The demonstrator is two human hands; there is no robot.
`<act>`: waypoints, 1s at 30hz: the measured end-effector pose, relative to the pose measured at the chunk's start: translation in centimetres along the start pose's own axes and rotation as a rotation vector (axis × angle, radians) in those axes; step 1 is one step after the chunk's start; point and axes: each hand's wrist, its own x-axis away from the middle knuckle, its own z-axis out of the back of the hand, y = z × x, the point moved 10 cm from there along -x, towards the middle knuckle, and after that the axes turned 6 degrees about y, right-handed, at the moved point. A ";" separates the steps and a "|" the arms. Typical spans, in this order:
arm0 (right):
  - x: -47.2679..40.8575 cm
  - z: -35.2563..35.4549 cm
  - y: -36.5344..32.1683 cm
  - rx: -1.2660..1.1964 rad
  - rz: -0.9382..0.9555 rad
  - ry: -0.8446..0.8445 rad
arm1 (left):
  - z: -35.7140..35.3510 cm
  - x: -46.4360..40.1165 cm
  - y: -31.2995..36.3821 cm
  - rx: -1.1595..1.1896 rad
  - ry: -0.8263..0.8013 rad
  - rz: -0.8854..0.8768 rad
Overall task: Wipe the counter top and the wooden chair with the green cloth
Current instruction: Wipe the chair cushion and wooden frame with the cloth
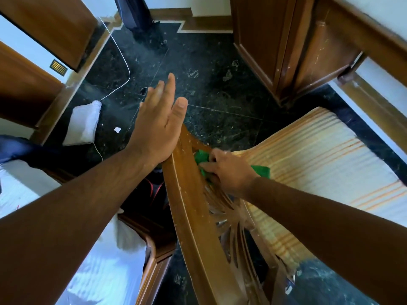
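Observation:
The wooden chair (189, 208) stands below me, its curved top rail running from centre to the bottom and its striped cushion seat (319, 164) to the right. My right hand (226, 170) presses the green cloth (201, 156) against the carved back slats just under the top rail. A corner of the cloth sticks out on the other side of the hand, over the seat. My left hand (159, 124) rests its palm edge on the upper end of the top rail, fingers straight and spread, holding nothing. No counter top can be told apart here.
Dark green marble floor (209, 95) lies beyond the chair. A white folded cloth (83, 124) and a thin white cable (119, 51) lie on it at left. A wooden cabinet (286, 51) stands at right, dark bags (136, 14) at the back, a bed (105, 271) at lower left.

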 end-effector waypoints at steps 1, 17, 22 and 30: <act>1.5 -0.6 0.2 0.001 0.014 -0.042 | 0.0 0.0 0.0 -0.008 -0.001 -0.001; 7.6 16.2 -4.3 -0.652 -0.480 0.285 | -0.2 -0.4 -0.4 0.016 0.004 -0.020; 8.3 12.4 -17.4 -0.161 -0.375 -0.066 | -0.2 -0.6 -0.1 0.056 -0.022 -0.045; 9.6 7.8 -20.1 0.476 -0.448 -0.104 | -0.2 -0.8 -0.6 0.156 -0.207 -0.186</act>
